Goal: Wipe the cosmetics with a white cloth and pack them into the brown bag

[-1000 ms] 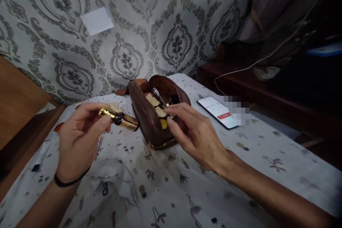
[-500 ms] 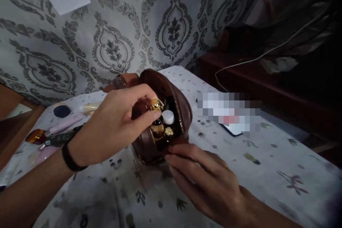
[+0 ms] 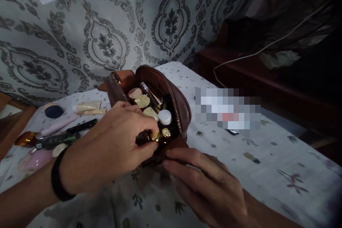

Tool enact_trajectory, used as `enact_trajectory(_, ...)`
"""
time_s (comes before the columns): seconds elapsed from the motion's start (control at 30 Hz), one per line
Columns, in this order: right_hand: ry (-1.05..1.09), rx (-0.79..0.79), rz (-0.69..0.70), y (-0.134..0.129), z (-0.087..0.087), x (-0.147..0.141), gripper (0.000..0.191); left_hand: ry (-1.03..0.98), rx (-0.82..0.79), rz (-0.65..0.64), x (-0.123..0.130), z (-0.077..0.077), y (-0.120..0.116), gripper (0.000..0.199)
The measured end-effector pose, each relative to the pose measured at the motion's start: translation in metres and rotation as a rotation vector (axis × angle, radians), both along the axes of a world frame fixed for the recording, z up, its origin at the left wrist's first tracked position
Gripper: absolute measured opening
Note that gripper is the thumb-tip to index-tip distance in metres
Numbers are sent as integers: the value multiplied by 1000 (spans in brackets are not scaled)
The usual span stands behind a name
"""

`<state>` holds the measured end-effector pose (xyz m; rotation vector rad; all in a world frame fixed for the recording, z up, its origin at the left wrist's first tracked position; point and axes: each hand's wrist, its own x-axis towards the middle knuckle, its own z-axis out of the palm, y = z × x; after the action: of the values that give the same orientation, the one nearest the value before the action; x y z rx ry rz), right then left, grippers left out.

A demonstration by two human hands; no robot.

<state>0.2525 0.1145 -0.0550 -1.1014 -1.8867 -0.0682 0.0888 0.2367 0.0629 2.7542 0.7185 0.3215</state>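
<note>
A brown leather bag (image 3: 182,105) stands unzipped on the printed cloth, its opening facing up. My left hand (image 3: 112,142) reaches into the near side, thumb and forefinger pinched on a small gold-capped bottle (image 3: 155,136). Right beside that bottle is another gold cap (image 3: 166,133), with a white-capped bottle (image 3: 165,117) just behind. Round gold-coloured lids (image 3: 142,101) and a slim tube (image 3: 152,94) fill the far part of the bag. At the front, my right hand (image 3: 208,181) grips the bag's brown edge between thumb and fingers. The lower parts of the bottles are hidden.
Left of the bag lie cosmetics: a dark blue round compact (image 3: 53,110), a beige tube (image 3: 89,106), a black tube (image 3: 81,125) and a pink rounded item (image 3: 39,160). A blurred-out item (image 3: 229,110) lies right, near a white cable (image 3: 240,58). Patterned fabric (image 3: 107,42) rises behind.
My left hand has moved down and toward me, bringing the gold-capped bottle beside the other gold cap. More of the bag's contents show now. My right hand stays at the front edge.
</note>
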Motion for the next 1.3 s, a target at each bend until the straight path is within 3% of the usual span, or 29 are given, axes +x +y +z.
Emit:
enact_trajectory(0.27, 54, -8, 32, 1, 5, -3, 25, 195, 19, -83, -1, 0, -2, 32)
enact_trajectory(0.63, 38, -2, 41, 2, 6, -2, 26, 342, 32, -135, 15, 3, 11, 21)
enact_trajectory(0.77, 40, 5, 40, 2, 10, -3, 24, 436, 106, -96, 19, 5, 5, 16)
enact_trajectory(0.9, 48, -4, 54, 2, 12, -3, 25, 538, 83, -75, 20, 12, 0, 11)
enact_trajectory(1.13, 80, -14, 45, 2, 6, -4, 31, 557, 99, -136, 19, 17, 1, 8)
enact_trajectory(1.3, 81, -18, 23, 1, 4, -4, 38, 359, 163, -174, -4, 16, -2, 9)
